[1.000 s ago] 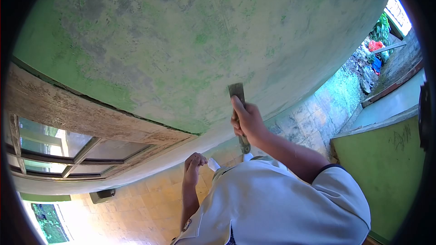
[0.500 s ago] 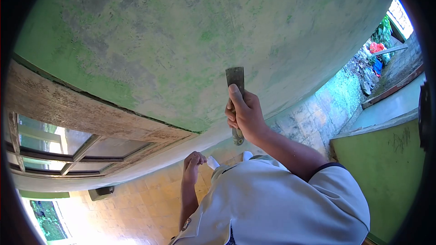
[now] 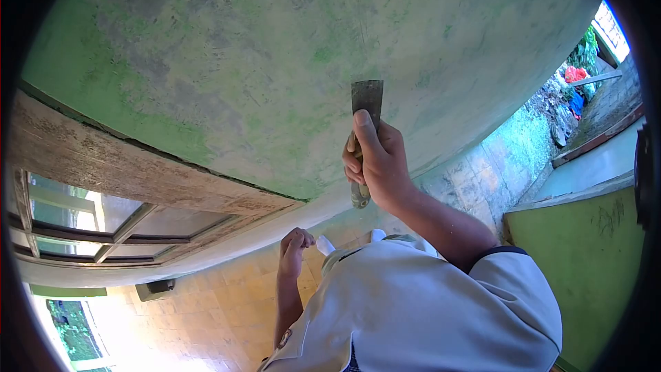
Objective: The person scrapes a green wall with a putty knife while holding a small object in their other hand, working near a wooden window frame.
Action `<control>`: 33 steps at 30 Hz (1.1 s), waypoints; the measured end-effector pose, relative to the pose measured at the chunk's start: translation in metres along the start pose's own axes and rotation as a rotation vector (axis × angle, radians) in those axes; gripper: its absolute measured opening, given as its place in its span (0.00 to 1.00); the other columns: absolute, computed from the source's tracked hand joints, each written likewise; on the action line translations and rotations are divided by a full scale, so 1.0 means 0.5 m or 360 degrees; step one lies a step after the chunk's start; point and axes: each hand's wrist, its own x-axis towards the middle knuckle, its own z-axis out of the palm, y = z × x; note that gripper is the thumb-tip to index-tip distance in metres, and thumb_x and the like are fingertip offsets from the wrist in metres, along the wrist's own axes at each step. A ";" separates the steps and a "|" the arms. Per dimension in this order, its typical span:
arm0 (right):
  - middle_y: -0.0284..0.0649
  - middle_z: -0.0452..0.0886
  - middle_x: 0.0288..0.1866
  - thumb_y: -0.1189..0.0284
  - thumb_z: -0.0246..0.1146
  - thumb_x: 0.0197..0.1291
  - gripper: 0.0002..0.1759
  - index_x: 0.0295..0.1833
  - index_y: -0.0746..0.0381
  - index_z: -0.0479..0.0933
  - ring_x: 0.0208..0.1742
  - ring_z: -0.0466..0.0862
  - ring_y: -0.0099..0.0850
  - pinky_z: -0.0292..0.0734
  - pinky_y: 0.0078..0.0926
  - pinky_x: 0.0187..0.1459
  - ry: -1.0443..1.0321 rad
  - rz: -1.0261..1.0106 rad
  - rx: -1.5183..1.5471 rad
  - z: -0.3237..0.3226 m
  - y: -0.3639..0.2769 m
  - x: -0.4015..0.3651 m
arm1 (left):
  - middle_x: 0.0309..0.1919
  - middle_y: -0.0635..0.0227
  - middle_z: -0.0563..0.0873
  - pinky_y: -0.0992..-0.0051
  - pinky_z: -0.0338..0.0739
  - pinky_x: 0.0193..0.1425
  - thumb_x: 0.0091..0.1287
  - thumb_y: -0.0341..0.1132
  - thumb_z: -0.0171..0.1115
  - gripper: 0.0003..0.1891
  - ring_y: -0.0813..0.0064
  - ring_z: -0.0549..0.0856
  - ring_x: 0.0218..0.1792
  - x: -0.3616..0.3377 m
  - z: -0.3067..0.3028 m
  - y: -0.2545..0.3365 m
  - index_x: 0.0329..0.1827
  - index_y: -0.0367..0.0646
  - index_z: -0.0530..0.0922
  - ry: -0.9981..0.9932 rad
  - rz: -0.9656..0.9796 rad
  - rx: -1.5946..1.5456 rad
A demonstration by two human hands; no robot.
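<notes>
My right hand is wrapped around the handle of a putty knife, thumb pressed along the base of its blade. The flat, dark blade points up the wall, its wide edge right at the surface. That wall has patchy green paint, with whitish and grey areas where the green is worn or covered. Down by my waist, my left hand hangs with its fingers curled in and nothing visible in them.
A worn wooden window frame with glass panes borders the wall at left. Yellowish tiles cover the floor below. On the right stand a low green wall and, farther off, a red bundle among rubble.
My right hand has slid the putty knife a short way up the wall and slightly right. The left hand stays nearly where it was.
</notes>
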 end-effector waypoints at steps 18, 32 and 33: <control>0.32 0.64 0.13 0.51 0.51 0.66 0.25 0.25 0.60 0.64 0.10 0.62 0.20 0.59 0.20 0.14 0.0192 0.0273 -0.0052 -0.083 0.113 0.002 | 0.24 0.67 0.69 0.71 0.68 0.42 0.67 0.43 0.49 0.17 0.71 0.72 0.32 0.026 0.002 0.005 0.26 0.39 0.68 -0.0057 -0.0031 0.0131; 0.30 0.61 0.12 0.50 0.49 0.67 0.27 0.22 0.59 0.63 0.11 0.59 0.19 0.59 0.21 0.15 0.0235 0.0528 -0.0562 -0.155 0.156 -0.043 | 0.25 0.67 0.73 0.77 0.66 0.37 0.67 0.40 0.49 0.16 0.76 0.71 0.29 0.051 -0.086 0.125 0.28 0.36 0.72 -0.0382 -0.0345 0.0260; 0.30 0.61 0.12 0.50 0.48 0.67 0.27 0.22 0.60 0.63 0.11 0.60 0.19 0.59 0.21 0.15 0.0169 0.0493 -0.0390 -0.142 0.142 -0.010 | 0.25 0.66 0.73 0.77 0.66 0.36 0.66 0.41 0.49 0.16 0.76 0.71 0.29 0.052 -0.102 0.154 0.28 0.35 0.72 -0.0434 -0.0345 0.0257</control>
